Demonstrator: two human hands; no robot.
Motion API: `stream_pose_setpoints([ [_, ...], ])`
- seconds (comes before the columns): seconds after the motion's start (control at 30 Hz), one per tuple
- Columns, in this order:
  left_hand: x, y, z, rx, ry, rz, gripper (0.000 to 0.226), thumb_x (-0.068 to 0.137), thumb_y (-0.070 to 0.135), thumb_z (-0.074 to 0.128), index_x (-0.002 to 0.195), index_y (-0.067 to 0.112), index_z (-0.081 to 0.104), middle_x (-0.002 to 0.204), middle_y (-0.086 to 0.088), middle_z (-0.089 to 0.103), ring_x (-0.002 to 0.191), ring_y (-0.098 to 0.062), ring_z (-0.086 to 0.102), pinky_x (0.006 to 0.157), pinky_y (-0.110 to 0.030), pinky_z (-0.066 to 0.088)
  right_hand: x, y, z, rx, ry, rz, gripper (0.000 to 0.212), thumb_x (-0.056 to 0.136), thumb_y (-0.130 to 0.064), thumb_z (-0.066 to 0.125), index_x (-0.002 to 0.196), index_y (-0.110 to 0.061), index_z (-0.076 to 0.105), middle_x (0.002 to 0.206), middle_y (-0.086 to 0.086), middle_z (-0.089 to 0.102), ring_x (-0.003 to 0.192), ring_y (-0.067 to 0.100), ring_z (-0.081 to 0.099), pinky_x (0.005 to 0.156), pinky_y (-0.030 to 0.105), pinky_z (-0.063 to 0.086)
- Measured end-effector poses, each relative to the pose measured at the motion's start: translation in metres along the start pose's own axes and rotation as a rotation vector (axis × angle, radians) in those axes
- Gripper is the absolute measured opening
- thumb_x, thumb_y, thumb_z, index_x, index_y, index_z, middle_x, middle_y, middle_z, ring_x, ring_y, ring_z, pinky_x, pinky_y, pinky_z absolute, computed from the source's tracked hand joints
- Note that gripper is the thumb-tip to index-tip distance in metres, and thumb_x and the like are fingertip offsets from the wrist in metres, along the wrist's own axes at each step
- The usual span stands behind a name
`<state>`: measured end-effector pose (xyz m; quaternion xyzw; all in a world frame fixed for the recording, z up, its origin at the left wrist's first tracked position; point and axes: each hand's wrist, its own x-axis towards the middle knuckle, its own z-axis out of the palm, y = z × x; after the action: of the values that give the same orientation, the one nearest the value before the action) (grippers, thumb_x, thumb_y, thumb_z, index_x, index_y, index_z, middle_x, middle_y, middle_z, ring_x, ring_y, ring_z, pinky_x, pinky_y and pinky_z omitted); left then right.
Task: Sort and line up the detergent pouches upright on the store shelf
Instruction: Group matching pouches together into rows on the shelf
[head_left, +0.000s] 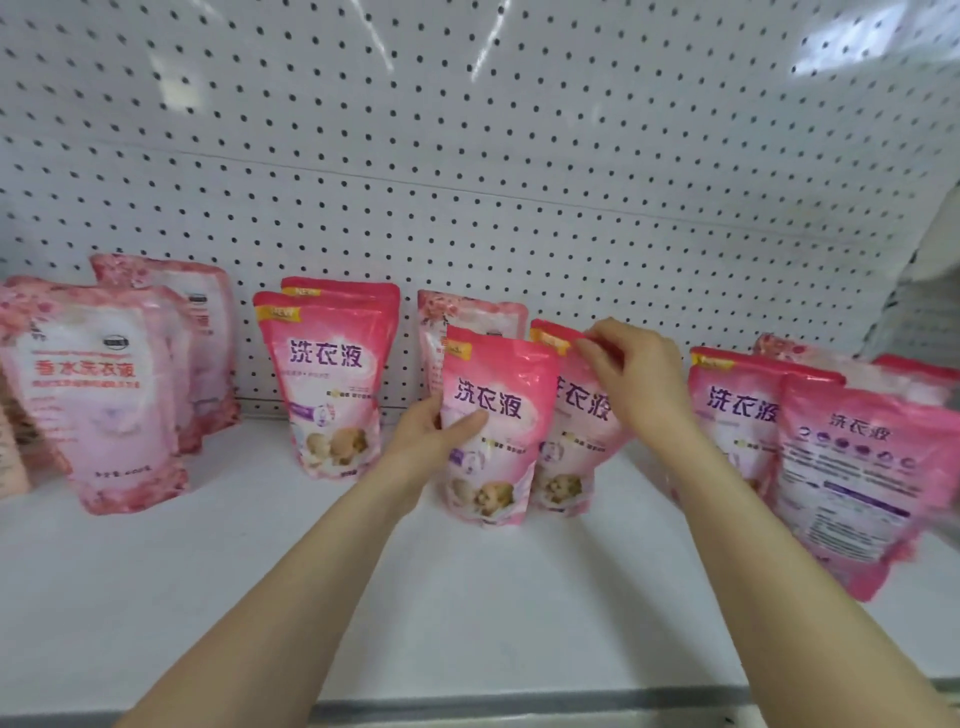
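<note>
Head view: both hands on two bright pink detergent pouches mid-shelf

Left hand wraps the left edge of the front pouch, thumb across its face; pouch stands upright on the white shelf. Right hand pinches the top corner of the second pouch, which sits just behind and right of the front pouch, touching it. Pale pink pouch stands behind the front pouch, against the pegboard. More pouches stand left and right of it
</note>
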<state>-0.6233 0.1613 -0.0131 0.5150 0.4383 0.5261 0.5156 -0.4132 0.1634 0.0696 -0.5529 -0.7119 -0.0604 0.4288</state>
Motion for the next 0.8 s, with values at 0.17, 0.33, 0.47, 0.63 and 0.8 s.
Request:
stream_pose_setpoints([
  [0.17,-0.06,0.008,-0.026,0.045,0.188,0.159,0.02,0.08,0.014,0.075,0.1,0.017,0.07,0.096,0.001,0.076,0.091,-0.017,0.072,0.082,-0.035,0.057,-0.011,-0.026,-0.007,0.259,0.018,-0.022,0.011,0.092,-0.025,0.066,0.083,-0.022,0.071,0.064,-0.007,0.062,0.055,0.006,0.049,0.057,0.014,0.037],
  [0.33,-0.112,0.012,-0.076,-0.12,0.363,0.178,0.026,0.077,0.011,0.073,0.103,0.011,0.067,0.094,-0.006,0.076,0.084,-0.024,0.074,0.068,-0.032,0.059,-0.012,-0.073,0.017,0.387,-0.138,-0.181,0.013,0.092,-0.022,0.065,0.081,-0.027,0.07,0.074,-0.005,0.068,0.067,0.017,0.059,0.065,0.032,0.047],
  [0.47,-0.139,0.016,-0.121,-0.112,0.49,0.198,0.026,0.077,0.015,0.072,0.103,0.012,0.068,0.096,-0.007,0.076,0.086,-0.025,0.074,0.068,-0.034,0.059,-0.004,-0.115,0.058,0.388,-0.168,-0.304,0.012,0.093,-0.02,0.065,0.085,-0.018,0.073,0.072,-0.003,0.068,0.067,0.014,0.059,0.066,0.033,0.047],
  [0.63,-0.155,0.021,-0.151,-0.128,0.527,0.2,0.019,0.081,0.009,0.068,0.098,0.017,0.067,0.095,-0.006,0.076,0.085,-0.025,0.074,0.071,-0.038,0.058,0.014,-0.149,0.112,0.289,-0.143,-0.397,0.016,0.094,-0.025,0.063,0.088,-0.017,0.075,0.063,-0.018,0.058,0.057,-0.004,0.048,0.07,0.028,0.041],
  [0.8,-0.152,0.021,-0.158,-0.135,0.484,0.193,0.02,0.078,0.011,0.07,0.095,0.02,0.068,0.093,-0.004,0.077,0.083,-0.023,0.074,0.07,-0.038,0.057,0.035,-0.162,0.138,0.176,-0.083,-0.413,0.019,0.096,-0.03,0.06,0.087,-0.019,0.074,0.074,-0.009,0.068,0.073,0.017,0.055,0.091,0.042,0.041],
])
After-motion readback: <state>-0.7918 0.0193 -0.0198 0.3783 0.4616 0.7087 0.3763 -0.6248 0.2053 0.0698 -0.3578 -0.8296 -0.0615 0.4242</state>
